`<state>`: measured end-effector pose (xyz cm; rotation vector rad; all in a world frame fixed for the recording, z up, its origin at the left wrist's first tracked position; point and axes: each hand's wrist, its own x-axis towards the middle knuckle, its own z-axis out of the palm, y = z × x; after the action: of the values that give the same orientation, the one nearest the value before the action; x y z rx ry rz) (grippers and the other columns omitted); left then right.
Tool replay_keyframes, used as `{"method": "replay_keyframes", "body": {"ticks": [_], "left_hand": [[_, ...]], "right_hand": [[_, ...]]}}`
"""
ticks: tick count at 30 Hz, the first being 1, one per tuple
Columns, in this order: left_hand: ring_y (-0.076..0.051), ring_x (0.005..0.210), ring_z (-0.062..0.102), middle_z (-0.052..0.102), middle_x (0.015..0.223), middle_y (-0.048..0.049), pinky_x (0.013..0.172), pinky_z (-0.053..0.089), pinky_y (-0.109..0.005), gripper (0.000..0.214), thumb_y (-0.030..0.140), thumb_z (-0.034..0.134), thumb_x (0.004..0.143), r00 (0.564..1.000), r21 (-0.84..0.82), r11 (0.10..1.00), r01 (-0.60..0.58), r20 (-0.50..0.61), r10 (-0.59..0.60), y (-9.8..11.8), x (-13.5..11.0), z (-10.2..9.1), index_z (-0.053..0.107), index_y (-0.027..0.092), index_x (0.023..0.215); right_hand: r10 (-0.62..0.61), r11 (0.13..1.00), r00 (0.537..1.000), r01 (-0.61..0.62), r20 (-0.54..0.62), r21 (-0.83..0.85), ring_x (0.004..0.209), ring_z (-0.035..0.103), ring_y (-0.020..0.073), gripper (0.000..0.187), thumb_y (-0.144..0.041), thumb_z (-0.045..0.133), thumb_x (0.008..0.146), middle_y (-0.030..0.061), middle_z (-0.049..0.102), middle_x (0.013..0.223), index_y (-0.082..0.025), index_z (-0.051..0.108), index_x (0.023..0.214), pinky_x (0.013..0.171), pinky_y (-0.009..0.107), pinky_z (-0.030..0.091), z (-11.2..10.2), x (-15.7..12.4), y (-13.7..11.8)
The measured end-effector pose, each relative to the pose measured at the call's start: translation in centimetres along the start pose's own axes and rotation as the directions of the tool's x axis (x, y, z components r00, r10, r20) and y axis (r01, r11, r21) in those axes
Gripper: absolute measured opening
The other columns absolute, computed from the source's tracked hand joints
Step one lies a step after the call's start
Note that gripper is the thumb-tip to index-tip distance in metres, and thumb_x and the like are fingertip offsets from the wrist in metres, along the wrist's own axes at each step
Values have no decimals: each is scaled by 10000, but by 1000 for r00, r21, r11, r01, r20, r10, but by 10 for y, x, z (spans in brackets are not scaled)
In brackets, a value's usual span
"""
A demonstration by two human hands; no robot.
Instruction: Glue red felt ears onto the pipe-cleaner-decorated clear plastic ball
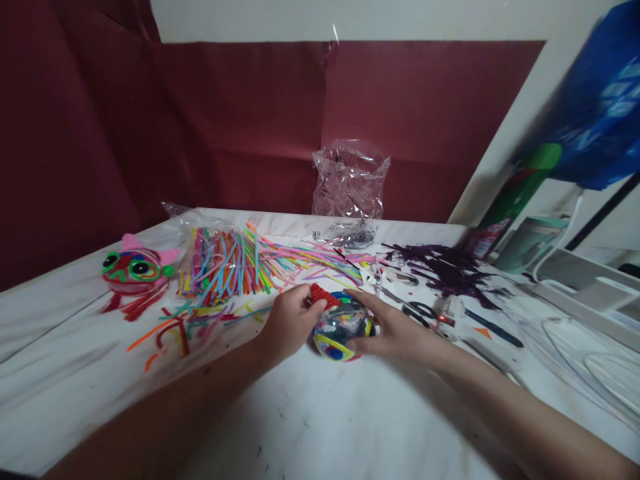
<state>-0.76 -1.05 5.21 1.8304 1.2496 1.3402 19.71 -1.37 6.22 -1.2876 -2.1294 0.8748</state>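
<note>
Both hands are at a round, clear-shelled ball [343, 325] with coloured pipe cleaners curled on it, just above the marble-patterned table. My left hand [295, 317] pinches a red pipe-cleaner piece [323, 295] against the ball's upper left side. Wrapped round the ball's right side, my right hand [393, 330] has its thumb low in front and its fingers over the top. A yellow-edged shape with a blue and red centre [333, 348] faces me at the bottom. The ball's far side is hidden.
A finished-looking pipe-cleaner figure [134, 270] stands at the left. Several loose pipe cleaners [225, 263] spread behind my hands, with clear plastic bags [350, 187] at the back. To the right lie scissors [420, 312], a white glue gun [453, 317] with a lit orange light, and dark purple strands [445, 267].
</note>
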Motion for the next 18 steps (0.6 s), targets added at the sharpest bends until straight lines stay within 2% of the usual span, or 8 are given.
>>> {"method": "replay_keyframes", "body": {"ticks": [4, 8, 12, 14, 16, 18], "left_hand": [[-160, 627, 594, 651, 636, 3, 594, 454, -252, 120, 281, 594, 738, 999, -56, 998, 28, 23, -26, -4, 3, 0, 639, 174, 707], [-169, 658, 611, 668, 669, -4, 626, 473, -262, 126, 287, 587, 737, 998, -97, 994, 54, 36, -51, -5, 5, 1, 644, 176, 728], [-184, 688, 623, 682, 718, -29, 661, 486, -285, 161, 296, 566, 745, 997, -119, 991, 61, 56, -54, -5, 4, 2, 644, 157, 766], [-186, 700, 627, 688, 730, -35, 670, 488, -288, 173, 302, 564, 750, 996, -132, 989, 60, 68, -51, -6, 4, 2, 645, 152, 779], [-185, 711, 628, 693, 736, -32, 676, 487, -283, 172, 302, 568, 754, 996, -128, 990, 57, 74, -47, -6, 4, 1, 648, 153, 784], [-182, 719, 628, 697, 742, -28, 683, 485, -280, 164, 298, 575, 754, 996, -111, 992, 54, 76, -46, -5, 3, 1, 651, 156, 783]], "right_hand": [[-1, 993, 999, -5, 50, 120, 1249, 468, 289, 793, -513, 614, 749, 135, 461, 1406, -127, 374, 1399, 1051, 425, 368, -1, 1, 3], [47, 989, 999, -49, 16, 143, 1279, 438, 289, 761, -643, 525, 776, 104, 487, 1398, -166, 450, 1364, 1081, 431, 325, -2, -1, 0], [102, 976, 993, -89, -56, 197, 1192, 527, 274, 694, -676, 366, 835, 105, 543, 1345, -177, 539, 1285, 1001, 423, 417, -1, 0, -2], [84, 983, 983, -55, -165, 177, 1095, 588, 275, 643, -652, 354, 849, 123, 621, 1235, -163, 601, 1185, 903, 415, 481, -3, 3, 1], [55, 991, 955, -17, -292, 131, 940, 642, 265, 561, -630, 389, 839, 117, 705, 1012, -158, 658, 983, 805, 393, 507, -9, 7, 5], [47, 995, 931, -10, -363, 104, 753, 645, 233, 488, -622, 439, 812, 75, 700, 769, -178, 634, 758, 714, 363, 506, -18, 9, 10]]}}
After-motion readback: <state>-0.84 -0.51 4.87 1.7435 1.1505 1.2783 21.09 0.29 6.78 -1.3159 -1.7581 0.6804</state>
